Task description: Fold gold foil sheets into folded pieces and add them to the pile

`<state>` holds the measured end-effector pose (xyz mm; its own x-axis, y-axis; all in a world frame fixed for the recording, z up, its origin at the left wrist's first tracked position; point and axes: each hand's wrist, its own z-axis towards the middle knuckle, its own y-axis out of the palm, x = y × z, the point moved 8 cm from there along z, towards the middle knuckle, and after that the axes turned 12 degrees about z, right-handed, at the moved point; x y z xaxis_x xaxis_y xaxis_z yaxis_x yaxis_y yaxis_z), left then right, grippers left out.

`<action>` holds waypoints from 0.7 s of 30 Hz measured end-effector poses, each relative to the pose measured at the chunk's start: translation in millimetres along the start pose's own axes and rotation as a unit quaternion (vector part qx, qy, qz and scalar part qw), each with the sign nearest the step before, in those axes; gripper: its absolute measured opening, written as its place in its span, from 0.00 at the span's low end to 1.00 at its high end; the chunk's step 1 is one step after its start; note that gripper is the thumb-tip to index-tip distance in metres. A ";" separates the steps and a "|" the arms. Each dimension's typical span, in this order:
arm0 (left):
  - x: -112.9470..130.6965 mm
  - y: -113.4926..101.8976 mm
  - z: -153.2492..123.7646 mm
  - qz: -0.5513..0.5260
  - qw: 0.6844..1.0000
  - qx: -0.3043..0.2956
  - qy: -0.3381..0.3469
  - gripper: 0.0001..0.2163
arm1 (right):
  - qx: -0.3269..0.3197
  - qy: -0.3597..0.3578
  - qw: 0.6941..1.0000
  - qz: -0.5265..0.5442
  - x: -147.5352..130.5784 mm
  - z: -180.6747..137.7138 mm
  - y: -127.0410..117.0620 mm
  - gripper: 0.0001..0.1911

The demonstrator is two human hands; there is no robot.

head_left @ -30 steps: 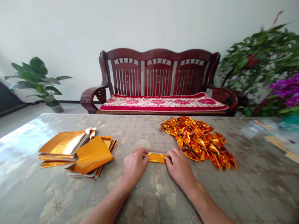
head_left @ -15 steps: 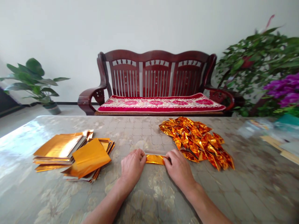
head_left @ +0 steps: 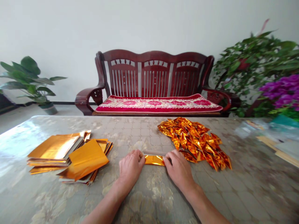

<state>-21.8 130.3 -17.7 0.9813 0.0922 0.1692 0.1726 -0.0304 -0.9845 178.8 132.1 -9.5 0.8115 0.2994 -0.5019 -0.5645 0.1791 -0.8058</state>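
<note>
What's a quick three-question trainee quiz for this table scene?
1. What stands beyond the table?
A. A bookcase
B. A wooden bench
C. A stove

2. True or false: the foil strip lies between the left hand and the right hand.

3. Which hand is nearer the flat foil stack?

Key: 1. B; 2. True; 3. The left hand.
</note>
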 end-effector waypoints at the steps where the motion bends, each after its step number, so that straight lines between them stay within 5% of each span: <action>1: -0.1 -0.4 -0.3 0.000 1.000 0.001 -0.001 0.09 | 0.000 -0.003 1.000 -0.001 -0.6 -0.1 -0.1 0.11; 21: 0.3 -0.3 -0.7 0.003 1.000 0.005 0.002 0.08 | 0.010 0.006 1.000 -0.015 -3.0 -0.8 -2.5 0.08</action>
<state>-21.5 129.6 -17.4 0.9826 0.0889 0.1630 0.1654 -0.0202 -0.9860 177.9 130.0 -6.3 0.8294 0.2829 -0.4818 -0.5433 0.2070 -0.8137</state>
